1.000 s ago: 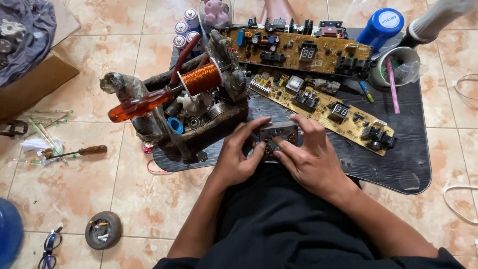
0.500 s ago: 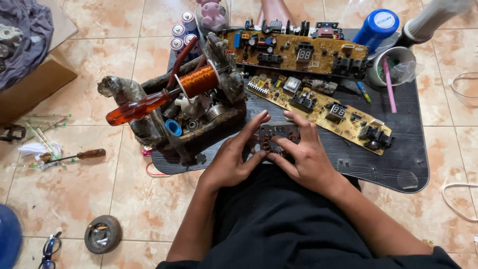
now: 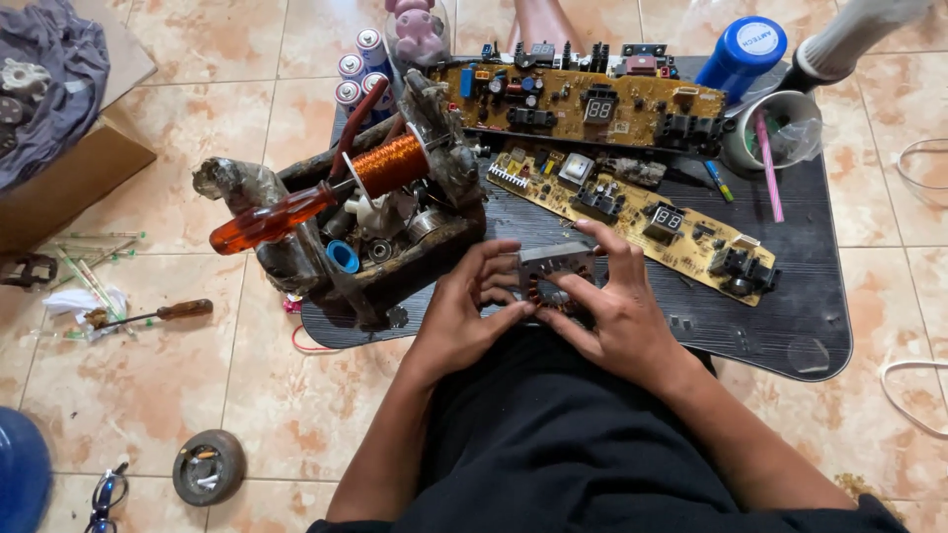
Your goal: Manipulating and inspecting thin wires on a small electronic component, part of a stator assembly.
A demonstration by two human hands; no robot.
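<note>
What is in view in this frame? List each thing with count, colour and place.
small motor part: 1, grey metal with copper windings, held over the board's near edge
work board: 1, black, on the tiled floor
circuit boards: 2, yellow-brown, on the board's far half
parts box: 1, dark and worn, at the board's left end
copper coil: 1, orange, on top of the box
screwdriver: 1, orange handle, lying across the box
second screwdriver: 1, brown handle, on the floor at left
batteries: about 4, silver-pink, behind the box
blue-capped can: 1, far right
cardboard box: 1, brown, far left
left hand: on the part's left side
right hand: on its right side
</note>
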